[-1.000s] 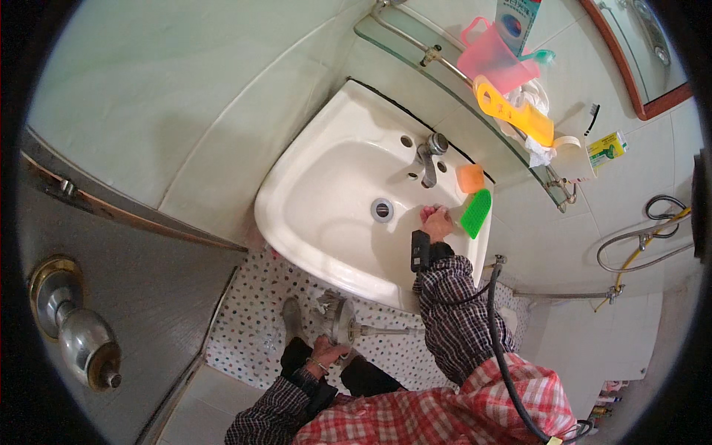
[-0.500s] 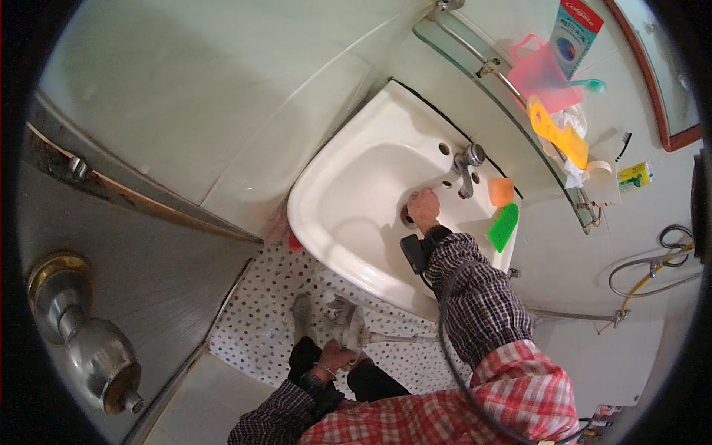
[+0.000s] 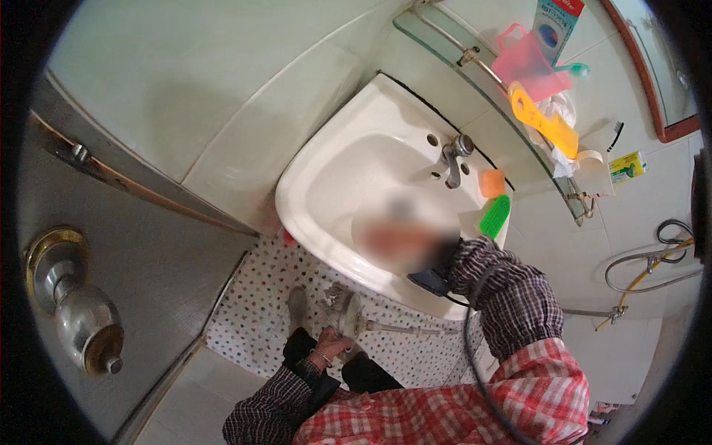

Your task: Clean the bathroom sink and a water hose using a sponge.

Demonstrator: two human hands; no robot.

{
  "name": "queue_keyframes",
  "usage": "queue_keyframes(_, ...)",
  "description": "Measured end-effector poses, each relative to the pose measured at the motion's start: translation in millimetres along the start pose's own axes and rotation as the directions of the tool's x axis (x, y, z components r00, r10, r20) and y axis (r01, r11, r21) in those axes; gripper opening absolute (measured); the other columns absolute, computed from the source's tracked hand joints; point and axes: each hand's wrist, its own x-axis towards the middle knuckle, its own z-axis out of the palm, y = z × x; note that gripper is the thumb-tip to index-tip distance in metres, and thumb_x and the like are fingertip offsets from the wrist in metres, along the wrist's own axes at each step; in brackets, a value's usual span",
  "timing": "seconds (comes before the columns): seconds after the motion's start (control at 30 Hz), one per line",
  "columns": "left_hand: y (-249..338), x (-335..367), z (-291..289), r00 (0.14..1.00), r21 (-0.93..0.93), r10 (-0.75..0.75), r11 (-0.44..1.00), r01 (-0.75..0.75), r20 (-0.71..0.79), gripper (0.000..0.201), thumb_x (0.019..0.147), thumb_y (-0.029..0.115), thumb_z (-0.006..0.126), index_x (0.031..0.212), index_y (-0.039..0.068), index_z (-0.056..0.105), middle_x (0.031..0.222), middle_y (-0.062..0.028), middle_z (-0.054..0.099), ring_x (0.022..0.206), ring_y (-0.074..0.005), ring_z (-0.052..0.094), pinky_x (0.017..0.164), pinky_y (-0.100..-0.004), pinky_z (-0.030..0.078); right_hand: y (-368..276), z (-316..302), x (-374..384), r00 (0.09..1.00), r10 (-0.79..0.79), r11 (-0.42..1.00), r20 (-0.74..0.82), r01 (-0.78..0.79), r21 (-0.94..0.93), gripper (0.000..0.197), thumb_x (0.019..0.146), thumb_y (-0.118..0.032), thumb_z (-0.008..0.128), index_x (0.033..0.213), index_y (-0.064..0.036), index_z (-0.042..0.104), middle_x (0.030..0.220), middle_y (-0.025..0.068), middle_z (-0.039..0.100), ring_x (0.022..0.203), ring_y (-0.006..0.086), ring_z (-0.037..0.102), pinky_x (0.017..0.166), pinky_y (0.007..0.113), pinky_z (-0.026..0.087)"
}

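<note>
In the white washbasin (image 3: 315, 159), my right hand (image 3: 397, 241) is over the lower part of the bowl. It is blurred, so neither its fingers nor anything in them can be made out. The metal tap (image 3: 454, 159) stands on the rim beyond it. A green brush-like piece (image 3: 495, 215) lies on the rim near my right sleeve, with an orange block (image 3: 491, 183) beside it. Down by my knees, my left hand (image 3: 330, 346) is closed against a greyish rounded thing (image 3: 345, 310). What it grips is hidden.
A glass shelf (image 3: 475, 81) above the basin bears a pink cup (image 3: 528, 67), a yellow comb-like piece (image 3: 545, 122) and a toothpaste box (image 3: 555, 30). A door with a metal knob (image 3: 85, 326) is at left. Hoses (image 3: 638, 274) hang at right. The floor (image 3: 256, 311) is dotted tile.
My right hand has moved from the drain hole toward the near side of the bowl. My left hand stays low by the greyish thing. The whole view has shifted slightly.
</note>
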Motion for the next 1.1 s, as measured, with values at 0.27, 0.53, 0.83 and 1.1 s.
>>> queue_keyframes(0.27,10,3,18,0.999,0.084,0.042,0.996,-0.04,-0.012,0.031,0.054,0.015,0.072,0.051,0.004,0.043,0.051,-0.0004,0.043,0.045,-0.0101,0.04,0.038,-0.0281,0.033,-51,-42,-115,0.807,0.498,0.745,-0.318,-0.211,0.633,0.01,0.07,0.0,0.049,0.064,-0.0059,0.044,0.06,0.0048,0.051,0.05,0.0102,0.05,0.044,0.026,0.042)
queue_keyframes(0.53,33,-5,25,1.0,0.286,-0.027,0.958,0.025,0.003,0.033,0.052,0.019,0.073,0.051,0.004,0.043,0.052,-0.003,0.046,0.048,-0.0117,0.043,0.041,-0.0313,0.034,44,-132,-146,0.249,0.387,0.916,-0.888,-0.217,0.338,0.008,0.079,-0.006,0.044,0.075,-0.0005,0.047,0.061,0.0095,0.055,0.054,0.0197,0.054,0.048,0.03,0.044)
queue_keyframes(0.83,36,-9,26,0.996,0.468,-0.081,0.879,0.086,-0.031,0.044,0.049,0.032,0.07,0.063,-0.003,0.048,0.064,-0.0149,0.051,0.063,-0.0229,0.051,0.054,-0.0346,0.042,36,-146,-111,0.502,0.37,0.625,-0.782,-0.757,-0.19,0.026,0.075,-0.021,0.054,0.089,0.0007,0.053,0.078,0.0201,0.054,0.075,0.0355,0.052,0.068,0.041,0.041)
queue_keyframes(1.1,22,-12,34,0.998,0.547,0.03,0.837,0.002,-0.05,0.045,0.05,0.034,0.07,0.063,-0.002,0.046,0.07,-0.0139,0.048,0.067,-0.023,0.049,0.055,-0.0356,0.041,23,-134,-133,0.582,0.19,0.688,-0.79,-0.653,-0.315,0.042,0.069,-0.003,0.053,0.11,-0.0046,0.045,0.091,0.019,0.051,0.077,0.0323,0.053,0.07,0.037,0.043)
